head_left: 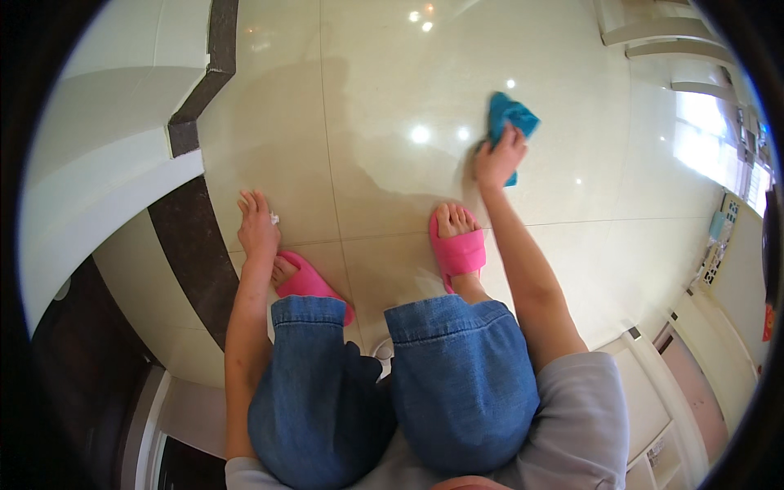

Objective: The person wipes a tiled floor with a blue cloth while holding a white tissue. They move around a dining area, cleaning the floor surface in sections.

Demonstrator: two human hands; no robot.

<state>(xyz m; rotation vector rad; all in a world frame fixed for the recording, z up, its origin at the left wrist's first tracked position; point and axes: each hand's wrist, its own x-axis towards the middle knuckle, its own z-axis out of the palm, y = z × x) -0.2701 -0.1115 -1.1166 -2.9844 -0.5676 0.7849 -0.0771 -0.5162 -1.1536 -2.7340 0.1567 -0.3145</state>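
A teal cloth [520,116] lies bunched on the glossy cream tile floor [398,73], ahead and to the right. My right hand [503,158] grips it from above and presses it against the tiles. My left hand [257,226] is low by the left foot, fingers stretched forward. A small crumpled white scrap [274,218], maybe tissue, shows at its thumb side and seems pinched there; the fingers partly hide it. Both feet wear pink slippers, the left slipper [306,282] near my left hand and the right slipper [460,245] behind my right hand.
Along the left runs a white wall base [122,177] with a dark brown stone border [193,257] on the floor beside it. Curved pale furniture legs [661,37] stand at the upper right. White cabinets [637,392] line the lower right. A dark door [86,367] is at the lower left.
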